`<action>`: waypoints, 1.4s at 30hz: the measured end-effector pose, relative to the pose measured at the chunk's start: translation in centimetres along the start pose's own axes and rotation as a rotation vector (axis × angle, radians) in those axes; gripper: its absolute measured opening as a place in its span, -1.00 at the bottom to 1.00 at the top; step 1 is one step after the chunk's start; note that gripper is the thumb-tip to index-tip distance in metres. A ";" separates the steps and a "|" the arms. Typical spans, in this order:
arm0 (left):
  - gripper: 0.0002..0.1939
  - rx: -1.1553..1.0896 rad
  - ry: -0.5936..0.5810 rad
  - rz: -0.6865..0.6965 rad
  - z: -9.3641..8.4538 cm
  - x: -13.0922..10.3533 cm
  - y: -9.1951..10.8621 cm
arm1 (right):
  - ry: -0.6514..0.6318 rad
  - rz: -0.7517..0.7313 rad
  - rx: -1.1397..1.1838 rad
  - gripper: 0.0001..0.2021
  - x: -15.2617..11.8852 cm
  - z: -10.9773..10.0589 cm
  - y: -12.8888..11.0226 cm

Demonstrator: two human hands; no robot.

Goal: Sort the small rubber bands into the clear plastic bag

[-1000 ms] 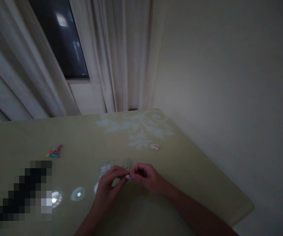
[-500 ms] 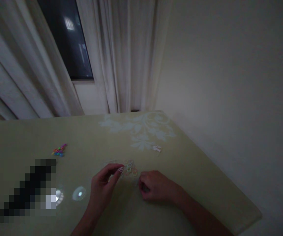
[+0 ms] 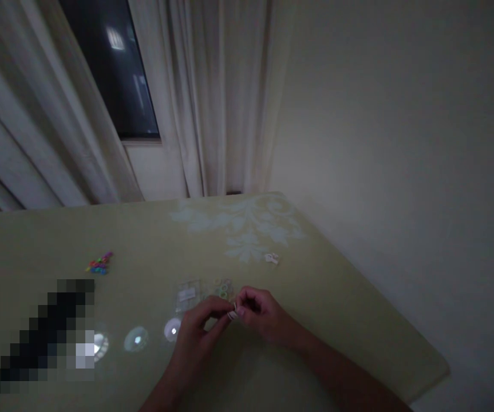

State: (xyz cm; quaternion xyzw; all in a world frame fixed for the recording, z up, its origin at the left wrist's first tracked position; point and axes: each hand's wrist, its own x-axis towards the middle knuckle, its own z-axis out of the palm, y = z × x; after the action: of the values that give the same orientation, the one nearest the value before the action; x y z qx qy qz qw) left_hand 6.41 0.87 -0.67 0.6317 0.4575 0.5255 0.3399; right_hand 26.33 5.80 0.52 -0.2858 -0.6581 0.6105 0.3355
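Small white piece [image 3: 232, 315] is pinched in the left hand [image 3: 198, 325], the right hand [image 3: 266, 315] bunched close at its right side, grip there unclear.

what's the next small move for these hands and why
Probably the right hand should ease the small, pale, loop-like piece onto the small white piece, while the left hand steadies it: the left fingers pinch the white piece, and the right fingertips seem closed on the loop-like piece right beside it.
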 end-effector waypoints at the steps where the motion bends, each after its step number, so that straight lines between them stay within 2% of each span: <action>1: -0.92 -0.015 -0.015 -0.003 0.1 -0.1 0.0 | -0.011 0.001 0.013 -0.61 0.0 0.0 0.1; 4: -0.86 -0.034 -0.034 -0.030 0.3 -0.1 -0.1 | -0.026 0.011 0.059 -0.60 0.0 -0.1 0.3; 7: -0.80 -0.011 -0.041 0.039 0.1 -0.1 -0.2 | -0.046 0.041 0.104 -0.59 0.1 -0.3 0.5; 10: -0.85 0.023 -0.019 0.130 0.2 -0.1 0.0 | -0.047 0.062 0.115 -0.59 0.1 -0.4 0.6; 15: -0.86 0.108 0.000 0.176 -0.3 0.3 0.5 | -0.015 0.073 0.092 -0.59 0.3 -0.2 0.7; 18: -0.85 0.215 0.027 0.145 -2.4 1.0 0.3 | 0.097 0.048 -0.083 -0.69 0.5 0.0 1.0; 20: -0.84 0.303 0.109 0.072 -4.6 1.6 0.0 | 0.182 -0.018 -0.303 -0.83 0.5 0.1 1.2; 22: -0.80 0.395 0.168 -0.015 -6.8 2.2 -0.3 | 0.205 -0.084 -0.495 -0.96 0.6 0.1 1.5; 24: -0.75 0.485 0.186 -0.084 -8.6 2.5 -0.6 | 0.184 -0.107 -0.602 -0.96 0.6 0.0 1.8; 26: -0.71 0.607 0.155 -0.128 -9.9 2.7 -0.9 | 0.161 -0.104 -0.654 -0.92 0.7 -0.1 2.1; 28: -0.67 0.728 0.069 -0.154 -10.6 2.7 -1.0 | 0.146 -0.101 -0.684 -0.89 0.7 -0.2 2.4; 31: -0.63 0.836 -0.109 -0.193 -10.7 2.7 -0.9 | 0.141 -0.106 -0.706 -0.88 0.8 -0.3 2.6; 33: -0.61 0.879 -0.187 -0.215 -10.4 2.6 -0.8 | 0.145 -0.102 -0.706 -0.89 0.8 -0.3 2.5; 42: -0.54 1.104 -0.288 -0.127 -9.3 2.2 -0.2 | 0.132 -0.078 -0.719 -0.90 0.9 -0.2 1.9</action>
State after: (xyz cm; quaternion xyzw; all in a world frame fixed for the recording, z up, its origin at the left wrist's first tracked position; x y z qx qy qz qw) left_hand -2.58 2.49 1.95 0.7521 0.6502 0.0960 0.0494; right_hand 25.91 6.82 -1.31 -0.3987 -0.8181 0.3072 0.2784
